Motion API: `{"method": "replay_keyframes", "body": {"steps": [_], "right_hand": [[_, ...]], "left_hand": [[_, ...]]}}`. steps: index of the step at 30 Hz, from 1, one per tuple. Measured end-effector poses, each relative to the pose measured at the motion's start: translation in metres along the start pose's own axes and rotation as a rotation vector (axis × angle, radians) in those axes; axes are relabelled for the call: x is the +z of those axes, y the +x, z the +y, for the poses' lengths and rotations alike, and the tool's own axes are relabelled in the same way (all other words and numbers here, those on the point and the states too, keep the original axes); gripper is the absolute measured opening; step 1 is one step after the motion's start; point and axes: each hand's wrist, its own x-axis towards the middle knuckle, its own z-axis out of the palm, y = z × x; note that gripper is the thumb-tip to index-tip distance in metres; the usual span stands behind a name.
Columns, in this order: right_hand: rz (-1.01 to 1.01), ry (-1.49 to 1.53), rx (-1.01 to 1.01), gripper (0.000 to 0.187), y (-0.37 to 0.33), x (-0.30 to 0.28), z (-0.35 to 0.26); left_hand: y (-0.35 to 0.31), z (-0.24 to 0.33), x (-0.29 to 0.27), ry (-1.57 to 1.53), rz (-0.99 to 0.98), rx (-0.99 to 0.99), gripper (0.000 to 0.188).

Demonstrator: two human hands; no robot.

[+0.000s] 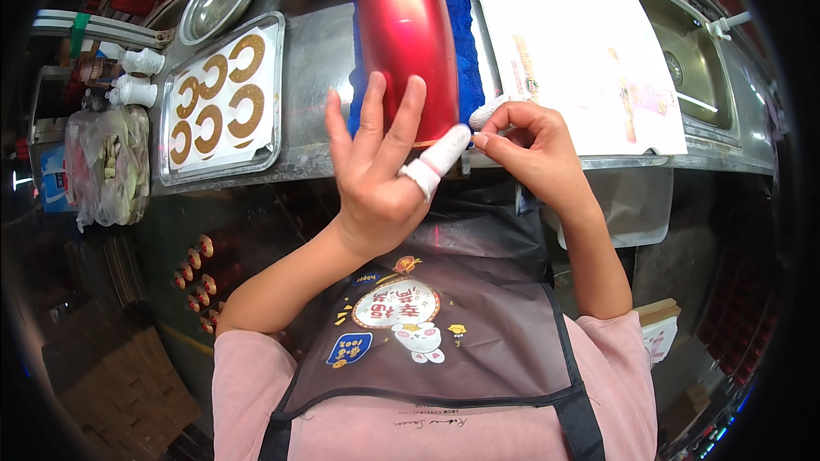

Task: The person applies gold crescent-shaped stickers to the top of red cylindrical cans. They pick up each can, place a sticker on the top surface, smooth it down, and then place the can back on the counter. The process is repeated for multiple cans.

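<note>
A glossy red bottle lies on a blue cloth, its neck pointing away from me. My left hand is open over the bottle's near end, fingers spread and stretched out. A white finger cover wraps one of its digits, whose tip reaches the bottle's bottom right edge. Beside that edge, my right hand is closed in a pinch of thumb and finger. Whatever sits in the pinch is too small to make out. Another white finger cover shows on the right hand.
To the left, a metal tray holds several gold-brown crescent-shaped pieces on white sheets. A metal bowl stands behind it. White sheets cover the right side, before a sink. A plastic bag hangs at far left.
</note>
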Motion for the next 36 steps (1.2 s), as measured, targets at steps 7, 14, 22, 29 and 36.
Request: {"method": "replay_keyframes", "body": {"steps": [7, 14, 22, 29, 36], "right_hand": [[-0.022, -0.060, -0.038, 0.013, -0.002, 0.001, -0.003], [0.009, -0.010, -0.024, 0.012, -0.013, -0.003, -0.017], [0.040, -0.016, -0.045, 0.012, -0.011, -0.008, -0.012], [0.040, -0.013, -0.049, 0.013, -0.020, -0.007, -0.026], [0.078, -0.022, -0.078, 0.013, -0.022, -0.005, -0.026]], "left_hand": [[-0.014, -0.014, 0.010, -0.520, 0.139, -0.420, 0.070], [-0.055, -0.016, -0.007, -0.351, 0.019, -0.323, 0.057], [-0.056, -0.020, -0.001, -0.267, 0.001, -0.205, 0.047], [-0.052, -0.024, -0.006, -0.233, -0.014, -0.167, 0.047], [-0.049, -0.025, -0.006, -0.232, -0.016, -0.155, 0.044]]}}
